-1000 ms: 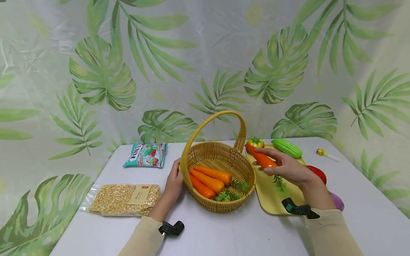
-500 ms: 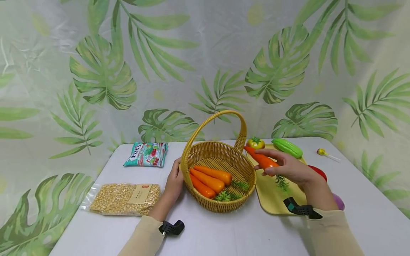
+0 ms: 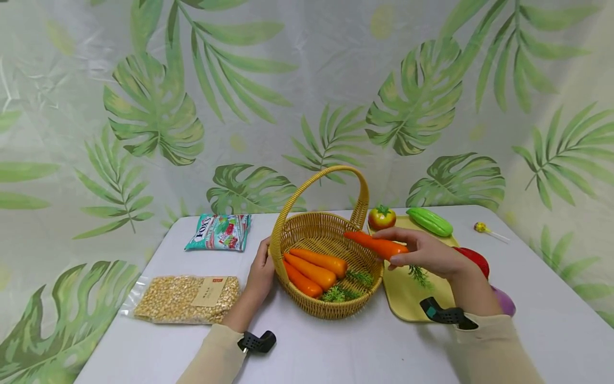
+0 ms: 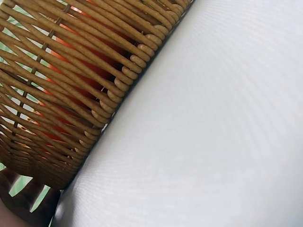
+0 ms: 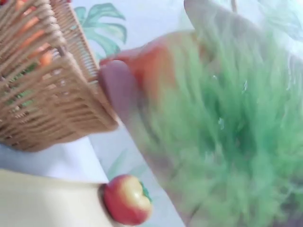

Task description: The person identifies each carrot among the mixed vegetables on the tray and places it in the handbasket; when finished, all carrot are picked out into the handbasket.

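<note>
A yellow-brown wicker basket with a tall arched handle stands mid-table. Inside it lie 3 orange carrots with green leafy tops. My left hand holds the basket's left side; the left wrist view shows its fingers only partly, at the lower left against the weave. With my right hand I pinch another carrot, its tip over the basket's right rim and its green leaves hanging below the hand. A yellow tray lies under the right hand.
A red-yellow tomato-like fruit, a green vegetable, a red item and a purple item lie on or by the tray. A lollipop is far right. Left are a candy bag and a corn-kernel bag.
My right hand has moved slightly left with the carrot, which now lies flatter with its tip over the basket. The left hand and basket have stayed put.
</note>
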`<action>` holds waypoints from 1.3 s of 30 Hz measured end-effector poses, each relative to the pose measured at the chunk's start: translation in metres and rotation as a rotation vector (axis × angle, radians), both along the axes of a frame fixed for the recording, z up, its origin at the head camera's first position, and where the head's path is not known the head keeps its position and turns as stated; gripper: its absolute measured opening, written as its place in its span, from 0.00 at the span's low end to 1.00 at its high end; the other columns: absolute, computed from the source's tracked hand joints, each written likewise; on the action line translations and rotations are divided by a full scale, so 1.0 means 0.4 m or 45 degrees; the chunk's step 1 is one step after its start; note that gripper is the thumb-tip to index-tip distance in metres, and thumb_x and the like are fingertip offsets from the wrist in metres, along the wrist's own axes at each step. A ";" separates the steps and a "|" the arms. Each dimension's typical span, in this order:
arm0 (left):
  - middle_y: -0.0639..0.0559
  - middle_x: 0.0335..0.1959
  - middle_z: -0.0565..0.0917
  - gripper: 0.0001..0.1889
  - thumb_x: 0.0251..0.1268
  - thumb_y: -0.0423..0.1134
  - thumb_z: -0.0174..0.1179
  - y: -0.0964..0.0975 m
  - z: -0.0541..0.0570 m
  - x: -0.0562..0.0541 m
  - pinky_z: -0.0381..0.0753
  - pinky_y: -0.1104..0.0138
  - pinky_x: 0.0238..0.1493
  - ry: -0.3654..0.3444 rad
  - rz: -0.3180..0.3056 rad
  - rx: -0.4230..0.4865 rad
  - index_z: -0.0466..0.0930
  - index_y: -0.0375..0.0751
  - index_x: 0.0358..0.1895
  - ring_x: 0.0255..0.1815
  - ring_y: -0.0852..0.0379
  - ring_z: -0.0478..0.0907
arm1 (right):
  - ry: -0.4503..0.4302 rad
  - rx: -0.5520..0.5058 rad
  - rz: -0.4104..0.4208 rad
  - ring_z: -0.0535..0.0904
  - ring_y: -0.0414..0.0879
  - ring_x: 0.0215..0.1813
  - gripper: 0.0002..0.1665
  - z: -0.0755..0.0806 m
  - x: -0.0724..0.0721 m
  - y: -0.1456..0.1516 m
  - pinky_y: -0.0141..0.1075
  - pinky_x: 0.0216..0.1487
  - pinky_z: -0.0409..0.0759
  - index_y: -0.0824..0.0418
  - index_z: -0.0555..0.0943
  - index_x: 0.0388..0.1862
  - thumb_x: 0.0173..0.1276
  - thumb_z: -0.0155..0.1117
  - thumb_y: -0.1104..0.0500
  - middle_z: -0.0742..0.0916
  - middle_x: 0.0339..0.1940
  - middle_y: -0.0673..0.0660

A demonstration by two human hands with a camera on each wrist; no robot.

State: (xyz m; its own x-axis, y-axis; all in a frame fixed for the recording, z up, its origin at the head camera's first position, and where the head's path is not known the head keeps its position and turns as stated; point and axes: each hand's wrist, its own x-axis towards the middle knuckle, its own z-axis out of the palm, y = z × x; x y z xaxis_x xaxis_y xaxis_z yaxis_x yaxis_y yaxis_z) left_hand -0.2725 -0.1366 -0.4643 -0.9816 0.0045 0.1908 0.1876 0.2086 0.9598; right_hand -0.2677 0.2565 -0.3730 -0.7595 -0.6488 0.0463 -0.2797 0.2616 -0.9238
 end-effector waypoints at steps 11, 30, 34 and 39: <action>0.55 0.71 0.72 0.18 0.79 0.51 0.44 0.003 -0.002 0.000 0.60 0.52 0.78 0.009 0.001 0.017 0.68 0.60 0.67 0.75 0.54 0.64 | 0.087 0.168 -0.301 0.80 0.53 0.56 0.30 0.001 0.009 -0.098 0.36 0.53 0.82 0.57 0.75 0.66 0.67 0.70 0.53 0.79 0.64 0.64; 0.45 0.74 0.69 0.21 0.80 0.45 0.42 0.016 0.097 0.068 0.58 0.51 0.79 -0.064 -0.015 -0.021 0.65 0.47 0.71 0.78 0.48 0.61 | 0.524 0.387 -0.543 0.78 0.51 0.52 0.27 -0.041 0.017 -0.219 0.47 0.56 0.79 0.49 0.82 0.60 0.61 0.75 0.50 0.80 0.49 0.55; 0.45 0.74 0.68 0.21 0.80 0.45 0.42 0.014 0.096 0.066 0.58 0.51 0.79 -0.065 -0.013 -0.029 0.65 0.47 0.71 0.78 0.48 0.60 | 0.576 0.414 -0.535 0.79 0.52 0.53 0.26 -0.043 0.020 -0.233 0.50 0.58 0.79 0.51 0.82 0.60 0.63 0.74 0.51 0.83 0.50 0.56; 0.46 0.74 0.69 0.21 0.81 0.45 0.42 0.013 0.094 0.062 0.58 0.51 0.79 -0.066 -0.014 -0.035 0.65 0.48 0.70 0.78 0.48 0.60 | 0.579 0.473 -0.474 0.78 0.56 0.58 0.24 -0.040 0.024 -0.243 0.55 0.64 0.77 0.55 0.81 0.61 0.66 0.70 0.57 0.83 0.56 0.60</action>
State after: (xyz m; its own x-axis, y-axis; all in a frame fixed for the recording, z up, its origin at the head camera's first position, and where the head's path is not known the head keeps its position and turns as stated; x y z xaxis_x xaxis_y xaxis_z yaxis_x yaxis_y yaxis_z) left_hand -0.2477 -0.1316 -0.4269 -0.9900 0.0201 0.1395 0.1403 0.2329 0.9623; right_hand -0.2580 0.1593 -0.3888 -0.8926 -0.3832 0.2376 -0.4478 0.6915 -0.5669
